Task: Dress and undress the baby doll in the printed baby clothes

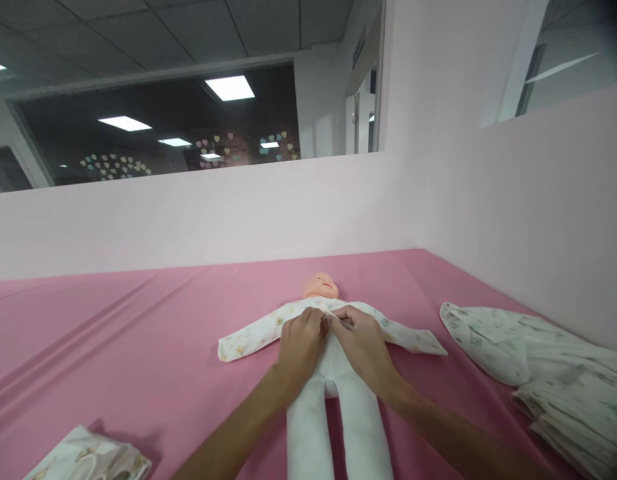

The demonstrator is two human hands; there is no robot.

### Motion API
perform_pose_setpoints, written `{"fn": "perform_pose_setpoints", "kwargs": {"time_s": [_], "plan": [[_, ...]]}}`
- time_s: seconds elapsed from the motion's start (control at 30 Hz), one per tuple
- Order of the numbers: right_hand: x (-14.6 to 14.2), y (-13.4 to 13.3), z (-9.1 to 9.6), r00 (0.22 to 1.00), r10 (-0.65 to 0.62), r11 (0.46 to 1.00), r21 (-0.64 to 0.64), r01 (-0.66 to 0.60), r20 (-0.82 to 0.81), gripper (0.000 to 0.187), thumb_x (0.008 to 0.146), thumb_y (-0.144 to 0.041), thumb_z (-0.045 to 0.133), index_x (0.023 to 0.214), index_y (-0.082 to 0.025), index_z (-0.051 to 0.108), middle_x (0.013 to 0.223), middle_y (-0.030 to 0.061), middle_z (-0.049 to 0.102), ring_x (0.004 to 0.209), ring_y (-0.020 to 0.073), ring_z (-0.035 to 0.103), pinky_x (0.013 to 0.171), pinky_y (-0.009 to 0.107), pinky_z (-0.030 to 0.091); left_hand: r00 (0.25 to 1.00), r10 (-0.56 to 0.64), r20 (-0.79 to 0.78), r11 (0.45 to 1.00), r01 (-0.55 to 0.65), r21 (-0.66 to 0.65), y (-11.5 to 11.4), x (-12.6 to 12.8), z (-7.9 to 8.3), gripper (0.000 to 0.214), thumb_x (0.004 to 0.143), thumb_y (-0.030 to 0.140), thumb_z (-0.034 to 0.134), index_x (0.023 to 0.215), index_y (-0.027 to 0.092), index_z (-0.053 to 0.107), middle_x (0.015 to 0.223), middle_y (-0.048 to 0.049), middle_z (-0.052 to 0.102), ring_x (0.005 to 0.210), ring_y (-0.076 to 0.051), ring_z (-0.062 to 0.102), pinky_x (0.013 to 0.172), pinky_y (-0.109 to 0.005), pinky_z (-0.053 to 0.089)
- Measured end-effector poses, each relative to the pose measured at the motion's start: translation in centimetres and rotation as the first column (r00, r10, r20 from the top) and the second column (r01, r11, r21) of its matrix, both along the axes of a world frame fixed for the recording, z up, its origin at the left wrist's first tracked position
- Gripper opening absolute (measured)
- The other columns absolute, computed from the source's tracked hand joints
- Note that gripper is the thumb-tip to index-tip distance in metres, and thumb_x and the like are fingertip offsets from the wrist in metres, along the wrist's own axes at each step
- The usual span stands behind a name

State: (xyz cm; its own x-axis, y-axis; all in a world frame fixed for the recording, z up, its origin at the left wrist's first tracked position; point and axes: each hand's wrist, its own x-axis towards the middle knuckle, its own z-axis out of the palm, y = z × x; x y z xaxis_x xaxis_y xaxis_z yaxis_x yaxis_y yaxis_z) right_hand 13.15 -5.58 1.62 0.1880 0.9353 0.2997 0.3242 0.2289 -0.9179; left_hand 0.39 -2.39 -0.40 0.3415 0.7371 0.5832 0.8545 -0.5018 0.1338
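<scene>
A baby doll [320, 285] lies face up on the pink table cover [138, 320], its head pointing away from me. It wears a white printed top [248, 335] with the sleeves spread out to both sides, and its white legs [338, 420] point toward me. Both hands rest on the doll's chest just below the neck. My left hand [301, 340] pinches the left edge of the top's front opening. My right hand [361, 340] pinches the right edge, and the fingertips of the two hands meet at the middle.
A stack of folded printed baby clothes [563, 373] lies at the right, with one loose garment [483, 333] on its near side. Another folded printed piece [88, 460] sits at the lower left. Pink partition walls stand close behind and to the right.
</scene>
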Motion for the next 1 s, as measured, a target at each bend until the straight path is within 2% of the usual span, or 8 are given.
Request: {"fn": "perform_pose_setpoints", "kwargs": {"time_s": [0.2,0.33,0.47,0.63,0.77,0.9,1.0], "plan": [[-0.3,-0.8,-0.1,1.000,-0.008,0.999,0.054,0.007,0.025,0.020,0.083,-0.030,0.049,0.086,-0.022,0.067,0.092,0.0027,0.068,0.087,0.0197,0.059,0.076,0.032,0.044,0.999,-0.031,0.014,0.999,0.031,0.012,-0.1,0.0,-0.2,0.012,0.083,0.007,0.051,0.078,0.017,0.055,0.077,0.0011,0.063,0.061,-0.012,0.049,0.056,-0.027,0.025],[-0.3,-0.9,-0.2,0.999,0.027,0.996,0.088,-0.030,0.037,0.027,0.088,-0.030,0.042,0.087,-0.023,0.067,0.088,0.0021,0.068,0.081,0.0185,0.058,0.074,0.031,0.045,1.000,-0.021,0.019,0.999,0.020,0.039,-0.1,0.1,-0.3,0.014,0.084,0.007,0.050,0.076,0.017,0.054,0.075,0.0012,0.063,0.060,-0.012,0.049,0.056,-0.027,0.025],[0.0,-0.2,-0.5,0.997,0.053,0.997,0.055,-0.050,-0.055,0.025,0.086,-0.032,0.046,0.089,-0.022,0.068,0.093,0.0033,0.068,0.088,0.0193,0.060,0.079,0.031,0.046,1.000,0.009,0.025,0.998,-0.010,0.058,0.0,0.2,-0.7,0.015,0.086,0.009,0.050,0.074,0.018,0.054,0.073,0.0018,0.062,0.059,-0.012,0.049,0.056,-0.028,0.024],[0.2,0.7,-1.1,0.969,0.102,0.993,-0.032,-0.112,-0.224,0.017,0.079,-0.033,0.056,0.084,-0.021,0.067,0.075,0.0023,0.066,0.080,0.0202,0.062,0.068,0.029,0.047,1.000,-0.005,0.019,0.999,0.004,0.053,0.2,0.0,-1.0,0.017,0.089,0.012,0.049,0.073,0.018,0.052,0.074,0.0011,0.063,0.062,-0.013,0.051,0.059,-0.027,0.026],[0.1,1.1,-1.7,0.942,0.136,0.987,-0.036,-0.154,-0.306,0.018,0.076,-0.034,0.058,0.085,-0.020,0.066,0.077,0.0030,0.067,0.076,0.0192,0.062,0.064,0.027,0.047,0.998,-0.030,0.047,0.999,0.028,0.043,0.1,-0.3,-1.2,0.019,0.091,0.017,0.047,0.073,0.018,0.052,0.074,0.0007,0.062,0.061,-0.012,0.049,0.059,-0.027,0.026],[0.2,1.3,-2.0,0.957,0.147,0.988,-0.017,-0.156,-0.249,0.020,0.078,-0.036,0.058,0.086,-0.019,0.066,0.082,0.0035,0.068,0.075,0.0179,0.061,0.063,0.027,0.047,0.991,-0.055,0.120,0.998,0.055,0.001,-0.1,-0.2,-0.9,0.022,0.092,0.019,0.043,0.072,0.017,0.052,0.073,0.0004,0.061,0.061,-0.012,0.048,0.059,-0.027,0.026],[0.3,1.0,-1.9,0.972,0.163,0.985,-0.023,-0.169,-0.170,0.022,0.081,-0.037,0.054,0.089,-0.020,0.064,0.084,0.0033,0.068,0.075,0.0176,0.060,0.063,0.027,0.046,0.969,-0.065,0.240,0.989,0.095,-0.115,-0.4,-0.1,-0.3,0.022,0.092,0.022,0.042,0.073,0.018,0.052,0.075,0.0009,0.060,0.064,-0.012,0.047,0.061,-0.027,0.029]]}}
